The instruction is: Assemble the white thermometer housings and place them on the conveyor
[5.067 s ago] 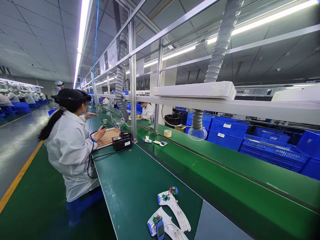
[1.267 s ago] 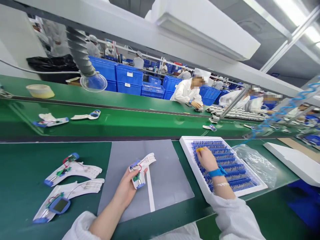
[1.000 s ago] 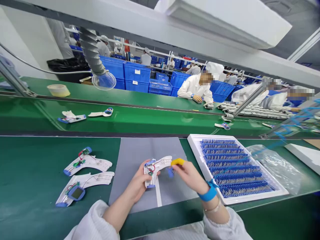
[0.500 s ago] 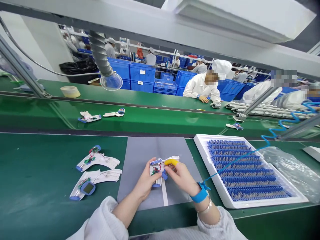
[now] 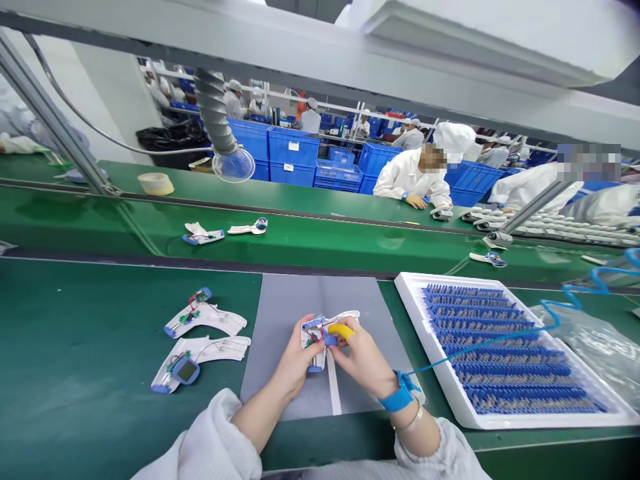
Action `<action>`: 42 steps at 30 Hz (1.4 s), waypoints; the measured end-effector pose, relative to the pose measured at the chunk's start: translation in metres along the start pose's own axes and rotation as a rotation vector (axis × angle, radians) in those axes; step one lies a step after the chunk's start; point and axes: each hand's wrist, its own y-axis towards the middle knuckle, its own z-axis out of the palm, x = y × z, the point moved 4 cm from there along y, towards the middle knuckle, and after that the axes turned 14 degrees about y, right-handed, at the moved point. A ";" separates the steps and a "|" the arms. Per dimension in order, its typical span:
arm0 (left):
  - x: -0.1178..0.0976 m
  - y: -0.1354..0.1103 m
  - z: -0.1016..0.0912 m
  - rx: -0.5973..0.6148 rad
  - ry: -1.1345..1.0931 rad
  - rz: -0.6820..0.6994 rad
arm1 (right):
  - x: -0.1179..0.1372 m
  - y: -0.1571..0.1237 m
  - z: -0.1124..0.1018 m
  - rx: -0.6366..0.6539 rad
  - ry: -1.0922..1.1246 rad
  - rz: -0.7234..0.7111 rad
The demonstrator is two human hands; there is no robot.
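Note:
My left hand [image 5: 296, 357] cradles a white plastic housing [image 5: 314, 337] with a small green circuit board and red wires in it. My right hand [image 5: 363, 353], with a yellow finger cot [image 5: 341, 330] on one finger, pinches a small blue part [image 5: 330, 340] against the housing's top. The fingers hide part of the housing. A blue wrist strap [image 5: 399, 398] circles my right wrist, and its coiled blue cord [image 5: 500, 340] runs across the tray to the right. Both hands are over a grey mat [image 5: 310, 293].
Left of the mat lie two similar white housings [image 5: 205, 320], one with a blue-framed display [image 5: 185, 371]. To the right, a white foam tray [image 5: 431, 350] holds rows of blue parts, beside a plastic bag [image 5: 595, 340]. Across the green bench, a co-worker [image 5: 415, 177] sits before blue crates.
My right hand has moved from the foam tray to the housing, bringing the blue part against it. The hands have drawn together, and the view has drifted slightly.

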 end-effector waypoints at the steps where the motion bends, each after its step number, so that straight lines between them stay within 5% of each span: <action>1: 0.000 0.000 0.000 -0.002 -0.006 -0.006 | 0.000 0.000 0.000 0.001 -0.009 -0.002; 12: 0.003 0.007 -0.007 -0.060 -0.052 0.058 | 0.004 -0.001 0.001 -0.006 -0.205 -0.099; 18: -0.001 0.009 -0.008 -0.125 -0.057 0.073 | -0.006 0.000 -0.027 -0.434 -0.003 -0.103; 23: -0.004 0.008 -0.008 -0.109 -0.040 0.094 | -0.018 0.010 -0.019 -0.278 0.183 -0.012; 27: -0.004 0.007 -0.008 -0.101 -0.014 0.084 | -0.003 0.012 -0.015 -0.297 -0.146 -0.192; 31: -0.003 0.007 -0.009 -0.103 -0.030 0.063 | 0.004 0.016 -0.006 -0.101 -0.366 -0.273; 37: -0.001 0.009 -0.008 -0.096 -0.042 0.044 | 0.002 0.018 -0.012 0.030 -0.422 -0.252; 42: 0.003 0.015 -0.010 -0.146 -0.072 0.034 | 0.009 0.029 -0.020 0.318 -0.357 -0.267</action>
